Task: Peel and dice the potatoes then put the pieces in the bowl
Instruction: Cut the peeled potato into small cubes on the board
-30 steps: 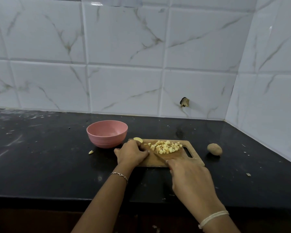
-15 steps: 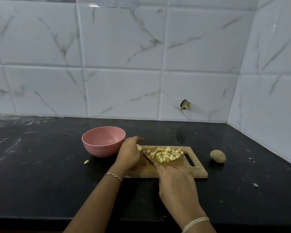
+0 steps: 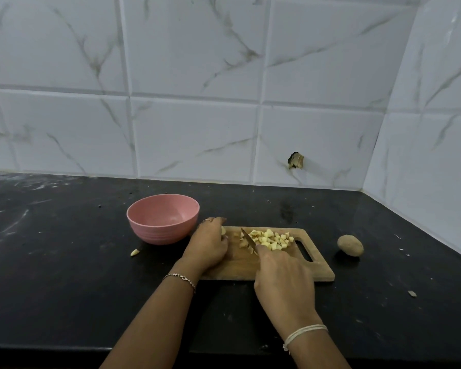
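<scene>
A wooden cutting board point(image 3: 234, 267) lies on the black counter. Diced potato pieces point(image 3: 270, 239) are heaped on its far right part. My right hand point(image 3: 282, 280) grips a knife point(image 3: 248, 241), whose blade points away and to the left beside the heap. My left hand point(image 3: 210, 245) is curled round a peeled potato piece point(image 3: 223, 230) at the board's left end. An empty pink bowl point(image 3: 163, 218) stands just left of the board. An unpeeled whole potato point(image 3: 350, 245) lies to the right of the board.
A small pale potato scrap point(image 3: 134, 252) lies on the counter point(image 3: 64, 288) in front of the bowl, and a few crumbs dot the right side. Tiled walls close the back and right; the back wall has a chipped hole point(image 3: 295, 161).
The view has shifted, so everything sits lower in frame. My left hand has lifted the potato piece off the board's far left corner. The knife stays by the diced heap.
</scene>
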Demonstrator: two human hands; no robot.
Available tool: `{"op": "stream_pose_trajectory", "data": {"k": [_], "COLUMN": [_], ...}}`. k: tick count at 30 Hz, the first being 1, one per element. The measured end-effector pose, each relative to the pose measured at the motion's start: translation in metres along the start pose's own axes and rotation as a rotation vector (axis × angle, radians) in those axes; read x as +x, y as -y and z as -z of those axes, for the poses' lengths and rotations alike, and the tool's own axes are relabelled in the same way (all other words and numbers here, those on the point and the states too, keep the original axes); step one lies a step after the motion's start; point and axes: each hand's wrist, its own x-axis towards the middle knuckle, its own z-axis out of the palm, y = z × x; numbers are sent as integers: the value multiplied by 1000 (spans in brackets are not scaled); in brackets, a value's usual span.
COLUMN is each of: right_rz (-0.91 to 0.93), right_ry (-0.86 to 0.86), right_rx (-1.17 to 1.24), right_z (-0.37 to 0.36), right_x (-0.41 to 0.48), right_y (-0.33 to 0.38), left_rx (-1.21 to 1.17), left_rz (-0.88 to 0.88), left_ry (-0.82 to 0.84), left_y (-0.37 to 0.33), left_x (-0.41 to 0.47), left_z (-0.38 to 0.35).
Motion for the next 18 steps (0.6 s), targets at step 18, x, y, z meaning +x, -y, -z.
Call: {"op": "stream_pose_trajectory", "data": {"k": [18], "right_rz": [-104], "right_ry": [-218], "right_rx": [-11], "right_z": [7], "right_x": [-2], "right_y": [-49], "left_rx": [222], "left_rz": [-98], "left_ry": [-18], "left_y": [-19], "left_x": [-8], "left_z": [-5]}}
